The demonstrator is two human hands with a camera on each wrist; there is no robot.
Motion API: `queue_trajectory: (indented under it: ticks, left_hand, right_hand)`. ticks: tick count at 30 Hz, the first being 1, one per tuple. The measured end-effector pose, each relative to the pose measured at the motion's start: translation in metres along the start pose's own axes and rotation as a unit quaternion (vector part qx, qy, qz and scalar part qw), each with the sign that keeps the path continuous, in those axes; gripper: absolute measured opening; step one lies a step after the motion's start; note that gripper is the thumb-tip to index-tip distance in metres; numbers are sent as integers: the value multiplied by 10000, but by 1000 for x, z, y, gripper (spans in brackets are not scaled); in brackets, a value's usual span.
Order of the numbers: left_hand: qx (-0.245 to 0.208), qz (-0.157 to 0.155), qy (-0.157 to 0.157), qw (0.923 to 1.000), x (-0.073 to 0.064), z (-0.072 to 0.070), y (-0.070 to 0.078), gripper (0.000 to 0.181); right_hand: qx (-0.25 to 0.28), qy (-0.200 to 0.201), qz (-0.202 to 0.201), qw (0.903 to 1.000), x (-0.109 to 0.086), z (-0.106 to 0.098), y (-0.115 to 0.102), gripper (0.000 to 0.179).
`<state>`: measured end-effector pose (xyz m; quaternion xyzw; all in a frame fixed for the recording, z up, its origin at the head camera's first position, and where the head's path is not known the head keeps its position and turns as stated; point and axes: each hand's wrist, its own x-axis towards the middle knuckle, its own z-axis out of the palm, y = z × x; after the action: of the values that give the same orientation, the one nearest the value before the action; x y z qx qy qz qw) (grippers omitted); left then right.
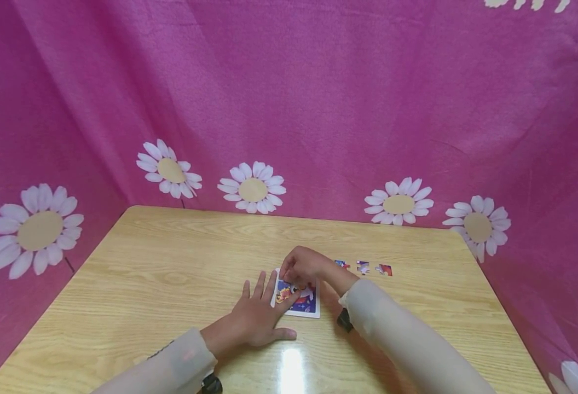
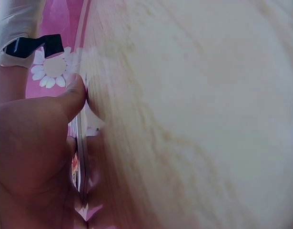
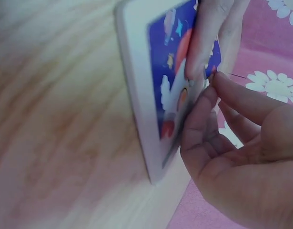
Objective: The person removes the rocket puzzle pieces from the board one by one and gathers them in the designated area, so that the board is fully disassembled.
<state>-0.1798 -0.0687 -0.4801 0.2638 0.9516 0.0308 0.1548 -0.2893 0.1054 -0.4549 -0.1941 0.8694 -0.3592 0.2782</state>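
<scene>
A small jigsaw puzzle in a white-framed tray (image 1: 311, 314) lies on the table, its dark blue picture partly covered by both hands. My left hand (image 1: 256, 320) rests beside it with fingers spread, the index finger lying across the picture. Over the far part of the tray, my right hand (image 1: 305, 266) is bent down with its fingers curled. The right wrist view shows its thumb and index finger pinching a puzzle piece (image 3: 211, 78), mostly hidden by the fingertips, right at the picture. A rocket-like shape shows in the assembled part.
To the right of the tray, three loose puzzle pieces lie in a row: a blue one (image 1: 341, 264), a pale purple one (image 1: 363, 267) and a red one (image 1: 385, 269). The wooden table (image 1: 185, 246) meets a pink flowered cloth (image 1: 308, 109) at its back and sides.
</scene>
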Motion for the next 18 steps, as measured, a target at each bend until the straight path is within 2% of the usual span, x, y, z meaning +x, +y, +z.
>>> queue_trajectory:
  ticks: [5, 12, 18]
  left_hand:
    - [22, 31, 20, 10000, 0, 1, 0, 86]
    - [0, -2, -75, 10000, 2, 1, -2, 86]
    - [-30, -29, -106, 9999, 4, 4, -3, 86]
  right_hand:
    - [-150, -276, -56, 9995, 3, -3, -4, 10]
    - [-380, -427, -28, 9984, 7, -5, -7, 11]
    - [-900, -544, -199, 9943, 11, -9, -12, 11]
